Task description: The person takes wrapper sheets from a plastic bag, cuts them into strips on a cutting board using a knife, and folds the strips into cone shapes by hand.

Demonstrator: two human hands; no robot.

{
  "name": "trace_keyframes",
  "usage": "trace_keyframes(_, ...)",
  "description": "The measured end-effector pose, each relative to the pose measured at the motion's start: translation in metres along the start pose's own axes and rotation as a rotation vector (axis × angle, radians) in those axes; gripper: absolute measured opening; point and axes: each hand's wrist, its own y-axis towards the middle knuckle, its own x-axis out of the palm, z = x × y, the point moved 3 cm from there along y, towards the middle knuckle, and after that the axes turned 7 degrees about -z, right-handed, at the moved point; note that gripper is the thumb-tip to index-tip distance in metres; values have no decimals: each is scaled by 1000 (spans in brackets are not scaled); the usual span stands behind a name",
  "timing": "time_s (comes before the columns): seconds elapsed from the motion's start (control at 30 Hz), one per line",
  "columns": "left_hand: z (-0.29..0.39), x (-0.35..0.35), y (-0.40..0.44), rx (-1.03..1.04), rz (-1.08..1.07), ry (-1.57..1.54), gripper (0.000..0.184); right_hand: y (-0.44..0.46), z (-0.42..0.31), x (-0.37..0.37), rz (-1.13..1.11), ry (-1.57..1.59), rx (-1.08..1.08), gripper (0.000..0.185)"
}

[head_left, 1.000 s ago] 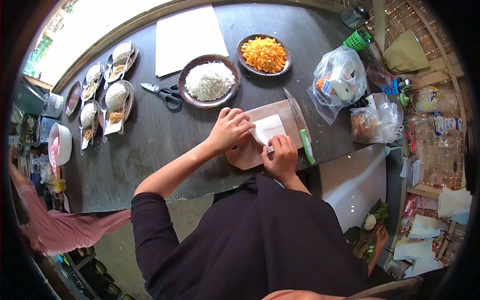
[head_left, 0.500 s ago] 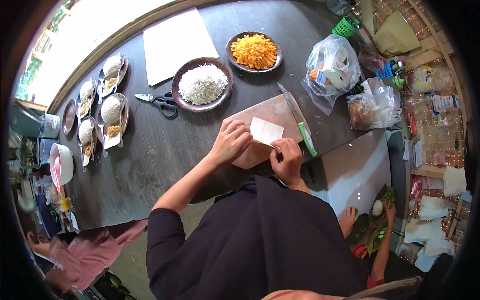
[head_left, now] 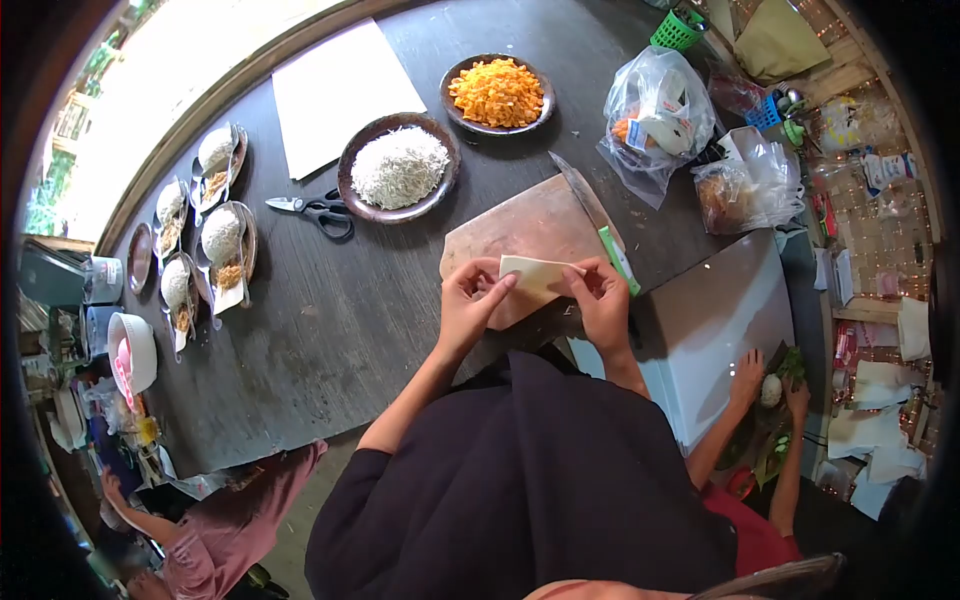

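My left hand (head_left: 472,302) pinches the left side of a small cream-white sheet (head_left: 540,274) between thumb and fingers. At its right end my right hand (head_left: 604,300) pinches the same sheet. It is held up over the near part of a wooden cutting board (head_left: 510,225), and looks slightly bent. I cannot tell whether it is paper or a food wrapper. A knife (head_left: 587,205) with a green handle lies along the board's right edge, close to my right hand.
Beyond the board stand a bowl of white shreds (head_left: 400,168) and a plate of orange pieces (head_left: 500,95). Scissors (head_left: 318,208) lie left, near plated rice (head_left: 221,235). Plastic bags (head_left: 658,125) sit at right. Two other people work nearby, one person's hands (head_left: 746,378) at lower right.
The sheet has come up off the board and toward me, now in both hands. My left hand has moved down and closed on it. The view has shifted slightly.
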Motion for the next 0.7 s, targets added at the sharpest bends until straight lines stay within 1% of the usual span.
trace_keyframes(0.03,3,1,1,112,-26,81,19,1,-7,2,-21,120,2,9)
trace_keyframes(0.07,6,2,1,225,-52,162,19,2,-13,1,-71,126,7,9)
trace_keyframes(0.1,12,3,1,226,-52,165,19,3,-18,1,-72,129,6,9)
trace_keyframes(0.17,24,9,0,131,-204,89,16,4,-26,3,-99,172,-1,9)
trace_keyframes(0.2,29,9,-1,131,-206,94,16,5,-28,3,-97,176,-4,9)
trace_keyframes(0.27,30,8,-4,-31,-278,-188,14,7,-33,2,-78,223,-58,8)
trace_keyframes(0.3,27,6,-5,-30,-279,-185,14,8,-35,2,-78,225,-60,8)
trace_keyframes(0.37,9,-8,-6,0,-137,-197,12,11,-42,2,-53,262,-152,8)
trace_keyframes(0.4,10,-12,-8,18,-89,-93,24,11,-45,4,-54,264,-154,8)
trace_keyframes(0.43,11,-10,-12,22,-88,-89,24,12,-52,7,0,115,-245,6)
trace_keyframes(0.47,9,-4,-18,-28,-100,-314,34,12,-58,11,54,-33,-335,4)
trace_keyframes(0.5,16,4,-23,-78,-109,-538,43,13,-59,19,49,-27,-339,4)
trace_keyframes(0.53,22,15,-26,-128,-229,-651,65,11,-62,33,-56,-237,-434,6)
trace_keyframes(0.57,31,17,-28,-122,-221,-648,65,7,-65,47,-163,-448,-528,11)
trace_keyframes(0.6,40,19,-28,-191,-232,-864,69,4,-60,58,-170,-444,-532,11)
trace_keyframes(0.63,44,20,-27,-258,-243,-1081,73,-1,-49,71,-209,-580,-599,16)
trace_keyframes(0.67,28,9,-16,-163,-436,-1302,75,-5,-40,80,-248,-718,-667,22)
trace_keyframes(0.7,34,6,-14,-151,-431,-1303,75,-10,-34,82,-257,-717,-675,22)
